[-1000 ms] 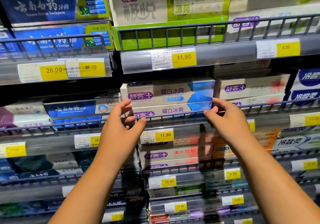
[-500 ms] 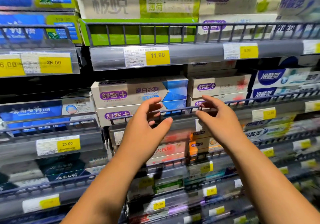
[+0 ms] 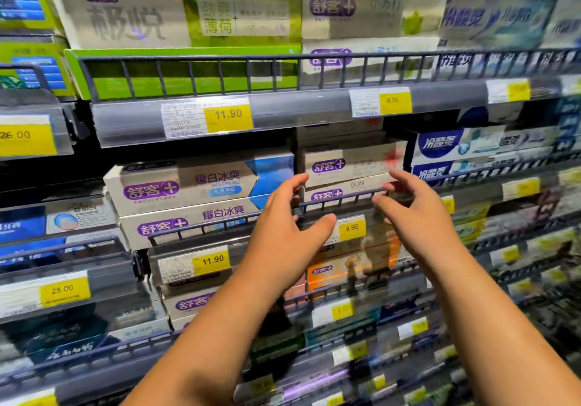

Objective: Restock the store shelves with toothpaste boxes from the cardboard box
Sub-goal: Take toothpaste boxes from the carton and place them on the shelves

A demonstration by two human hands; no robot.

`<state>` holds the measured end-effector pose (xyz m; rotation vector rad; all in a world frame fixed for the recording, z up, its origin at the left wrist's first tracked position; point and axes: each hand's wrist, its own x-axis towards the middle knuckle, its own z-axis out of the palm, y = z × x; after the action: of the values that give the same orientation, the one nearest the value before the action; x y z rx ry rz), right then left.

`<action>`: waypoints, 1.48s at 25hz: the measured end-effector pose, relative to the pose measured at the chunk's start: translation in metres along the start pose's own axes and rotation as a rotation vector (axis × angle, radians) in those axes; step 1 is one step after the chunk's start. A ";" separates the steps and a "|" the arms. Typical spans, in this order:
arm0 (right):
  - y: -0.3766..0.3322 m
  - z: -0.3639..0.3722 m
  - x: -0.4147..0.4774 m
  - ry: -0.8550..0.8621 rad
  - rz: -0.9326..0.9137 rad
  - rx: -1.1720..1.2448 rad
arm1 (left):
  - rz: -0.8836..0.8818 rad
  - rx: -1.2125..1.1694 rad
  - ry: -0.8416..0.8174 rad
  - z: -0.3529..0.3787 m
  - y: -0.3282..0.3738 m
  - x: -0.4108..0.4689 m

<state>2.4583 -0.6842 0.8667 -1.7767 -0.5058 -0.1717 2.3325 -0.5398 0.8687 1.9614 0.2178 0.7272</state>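
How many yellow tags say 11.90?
2. The upper tag sits on the rail below the green box; the lower tag is beside the left hand. Blurred tags farther down may hide more.

The blue-and-white toothpaste box (image 3: 195,185) said 舒客+, 耀白冰爽 and WHITENING. Above it the upper price tag (image 3: 228,116) read 11.90, and the lower price tag (image 3: 213,261) just under it read 11.90 too. To its right the gum box (image 3: 345,185) said GUM, with a 9.90 tag (image 3: 352,228) below. Off to its left were a 26.00 tag (image 3: 22,137) and a 25.00 tag (image 3: 63,289). The green box (image 3: 235,12) above it read 劲爽薄荷.
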 end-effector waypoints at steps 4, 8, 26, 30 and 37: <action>0.018 -0.028 0.032 -0.045 0.044 0.031 | -0.080 -0.163 0.107 0.023 0.010 0.011; 0.039 -0.043 0.058 -0.134 0.053 0.057 | -0.139 -0.165 0.254 0.044 0.009 0.017; 0.055 -0.045 0.085 -0.319 -0.016 0.047 | -0.198 0.027 0.402 0.071 0.010 0.021; 0.060 -0.044 0.085 -0.324 -0.021 0.053 | -0.218 0.079 0.358 0.074 0.008 0.020; 0.060 -0.044 0.083 -0.279 -0.036 0.056 | -0.177 0.074 0.339 0.070 0.000 0.025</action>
<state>2.5644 -0.7168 0.8570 -1.7458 -0.7350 0.0667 2.3931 -0.5811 0.8555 1.8495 0.6234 0.9416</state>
